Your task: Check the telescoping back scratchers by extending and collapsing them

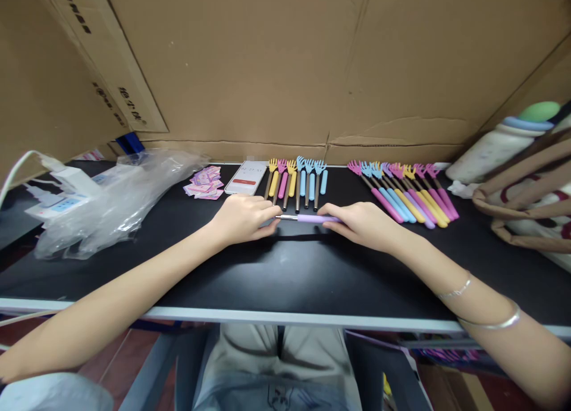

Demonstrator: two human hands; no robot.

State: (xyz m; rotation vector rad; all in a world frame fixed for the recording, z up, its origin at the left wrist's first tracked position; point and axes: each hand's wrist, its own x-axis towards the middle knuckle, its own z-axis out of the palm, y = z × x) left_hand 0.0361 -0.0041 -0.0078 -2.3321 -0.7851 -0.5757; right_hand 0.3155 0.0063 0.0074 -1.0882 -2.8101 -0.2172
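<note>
My left hand (252, 219) pinches the thin metal end of a purple-handled back scratcher (312, 219). Around the handle's other end, the fingers of my right hand (359, 223) are closed. It lies level between both hands, just above the black tabletop; its claw end is not visible. Beyond my hands is a row of claw heads on dark metal rods (297, 188) in yellow, pink and blue, with coloured handles (324, 182) beside them. To the right of my right hand, several back scratchers (405, 194) with coloured handles lie slanted side by side.
A phone (247, 178) showing a timer and a pile of pink-purple cards (205, 183) lie left of the row. Clear plastic bags (120, 197) and a power strip (62, 206) are farther left. At right stand a bottle (497, 146) and a brown-handled bag (530, 203). Cardboard (267, 66) walls the back.
</note>
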